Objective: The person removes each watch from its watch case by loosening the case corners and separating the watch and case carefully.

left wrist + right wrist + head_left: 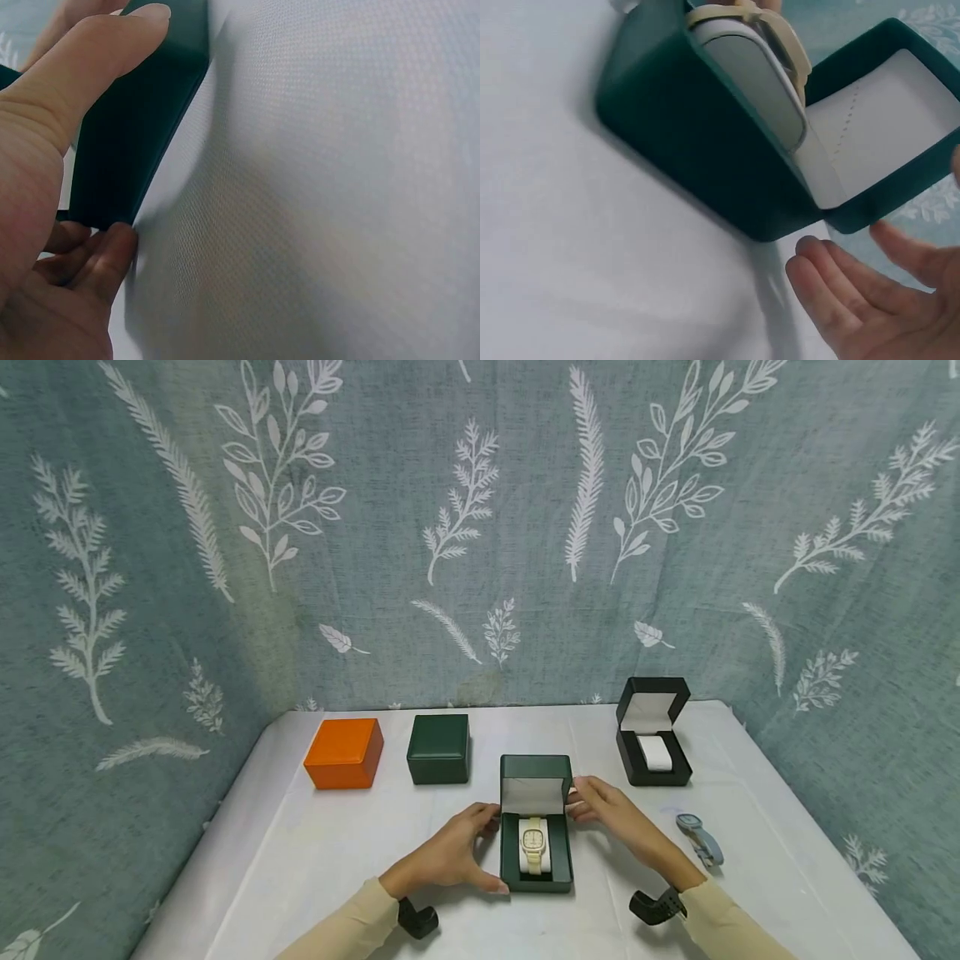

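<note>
An open dark green watch box (536, 887) stands on the white table, its lid (536, 766) raised. Inside, a gold-coloured watch (533, 840) is wrapped round a white cushion (757, 82). My left hand (453, 852) holds the box at its left side, thumb by the front corner and fingers at the back corner. At the right of the raised lid is my right hand (611, 810). In the right wrist view its fingers (840, 289) are fairly straight beside the hinge corner, the index finger close to or touching the lid edge.
Behind on the left stand a closed orange box (343, 753) and a closed green box (438, 749). An open black watch box (660, 775) with a white cushion is at the back right. A blue-grey watch (700, 840) lies right of my right hand. Patterned curtains surround the table.
</note>
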The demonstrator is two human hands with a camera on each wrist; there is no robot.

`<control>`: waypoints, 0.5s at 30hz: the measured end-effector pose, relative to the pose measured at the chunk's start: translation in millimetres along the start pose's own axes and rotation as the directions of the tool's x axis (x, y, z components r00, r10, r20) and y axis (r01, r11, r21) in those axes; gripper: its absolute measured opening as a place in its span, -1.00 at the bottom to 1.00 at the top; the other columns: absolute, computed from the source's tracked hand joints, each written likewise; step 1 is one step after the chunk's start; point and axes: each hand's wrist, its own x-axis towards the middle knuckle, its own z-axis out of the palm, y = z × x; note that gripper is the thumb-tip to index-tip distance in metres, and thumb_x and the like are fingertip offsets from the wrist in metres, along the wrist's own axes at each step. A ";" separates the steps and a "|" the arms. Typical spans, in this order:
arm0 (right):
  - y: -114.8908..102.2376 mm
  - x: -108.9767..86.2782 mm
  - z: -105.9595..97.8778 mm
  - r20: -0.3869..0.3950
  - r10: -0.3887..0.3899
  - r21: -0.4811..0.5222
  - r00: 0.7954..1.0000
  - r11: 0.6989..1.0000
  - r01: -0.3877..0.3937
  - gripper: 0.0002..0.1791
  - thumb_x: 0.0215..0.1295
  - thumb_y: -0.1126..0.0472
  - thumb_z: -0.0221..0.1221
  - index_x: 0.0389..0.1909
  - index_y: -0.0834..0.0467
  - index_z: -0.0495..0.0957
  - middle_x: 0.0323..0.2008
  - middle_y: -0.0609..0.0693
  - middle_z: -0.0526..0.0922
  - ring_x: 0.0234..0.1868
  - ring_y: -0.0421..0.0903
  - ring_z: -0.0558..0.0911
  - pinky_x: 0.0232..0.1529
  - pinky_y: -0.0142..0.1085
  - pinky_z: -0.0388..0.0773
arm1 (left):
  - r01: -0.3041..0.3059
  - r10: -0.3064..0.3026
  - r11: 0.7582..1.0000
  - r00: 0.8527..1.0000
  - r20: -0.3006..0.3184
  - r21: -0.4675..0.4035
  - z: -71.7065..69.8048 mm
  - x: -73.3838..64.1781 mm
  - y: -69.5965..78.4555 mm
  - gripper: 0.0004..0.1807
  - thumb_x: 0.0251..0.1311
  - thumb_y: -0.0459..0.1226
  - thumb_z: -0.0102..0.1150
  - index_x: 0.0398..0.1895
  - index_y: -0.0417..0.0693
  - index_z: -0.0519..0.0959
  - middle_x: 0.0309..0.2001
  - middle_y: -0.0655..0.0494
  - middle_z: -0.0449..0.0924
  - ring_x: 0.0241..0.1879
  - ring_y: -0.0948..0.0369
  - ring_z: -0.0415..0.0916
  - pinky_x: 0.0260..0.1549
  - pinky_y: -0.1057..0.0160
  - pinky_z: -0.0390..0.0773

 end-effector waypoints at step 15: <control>14.7 -19.3 12.1 0.003 -0.103 -0.191 0.995 0.976 0.101 -0.54 0.39 -0.06 0.33 0.20 0.06 0.57 0.08 0.00 0.66 -0.02 -0.05 0.67 -0.05 -0.25 0.64 | -0.002 0.002 1.000 1.000 0.006 -0.027 -0.2 -0.2 -0.7 0.27 -0.21 0.03 0.73 0.52 -0.33 0.22 0.25 0.04 0.40 0.17 0.17 0.49 0.21 0.20 0.51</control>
